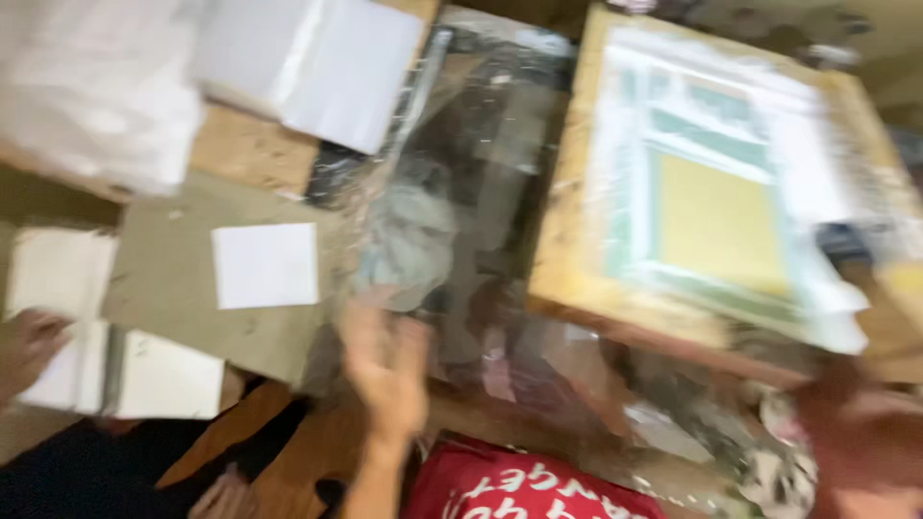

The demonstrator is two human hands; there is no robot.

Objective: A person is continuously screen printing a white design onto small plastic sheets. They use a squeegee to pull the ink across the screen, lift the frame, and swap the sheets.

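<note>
The picture is heavily motion-blurred. My left hand point(385, 365) reaches forward at the centre, fingers apart and holding nothing, at the near edge of a crinkled clear plastic sheet point(461, 192) over a dark surface. My right hand point(856, 428) is a reddish blur at the lower right, next to the near corner of a wooden screen frame point(567, 240) whose mesh shows a yellow rectangle and green tape. The blur hides whether it grips the frame. My red shirt point(519, 490) with white print shows at the bottom.
Another hand point(24, 351) at the left edge rests on stacked white sheets point(163, 375). A brown cardboard piece point(173, 279) carries a white paper square point(264, 264). More white sheets point(327, 67) lie at the top left on a wooden board. Crumpled rags point(769, 461) lie lower right.
</note>
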